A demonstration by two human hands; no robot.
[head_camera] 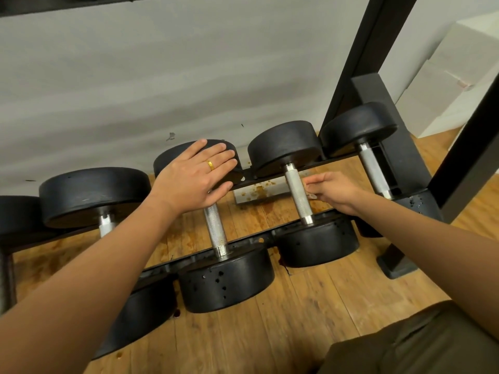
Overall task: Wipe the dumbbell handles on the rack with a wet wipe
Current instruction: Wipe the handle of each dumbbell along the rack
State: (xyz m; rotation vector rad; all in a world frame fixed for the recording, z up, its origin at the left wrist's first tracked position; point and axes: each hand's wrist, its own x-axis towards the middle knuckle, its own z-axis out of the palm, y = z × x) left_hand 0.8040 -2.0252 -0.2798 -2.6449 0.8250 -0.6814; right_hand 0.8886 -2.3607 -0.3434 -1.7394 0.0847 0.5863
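Note:
Several black dumbbells with knurled steel handles lie across the low black rack (251,240). My left hand (194,176) lies flat, fingers straight, on the far head of the middle dumbbell, above its handle (215,230). My right hand (330,191) sits just right of the neighbouring dumbbell's handle (298,194), fingers curled, pinching a small pale bit of wet wipe (312,196) at the handle's side. Most of the wipe is hidden inside the hand.
A further dumbbell handle (374,171) lies to the right, beside the rack's black upright post (353,66). Another handle (106,228) shows at left. Brown stains mark the wooden floor (310,298) under the rack. A white wall stands behind.

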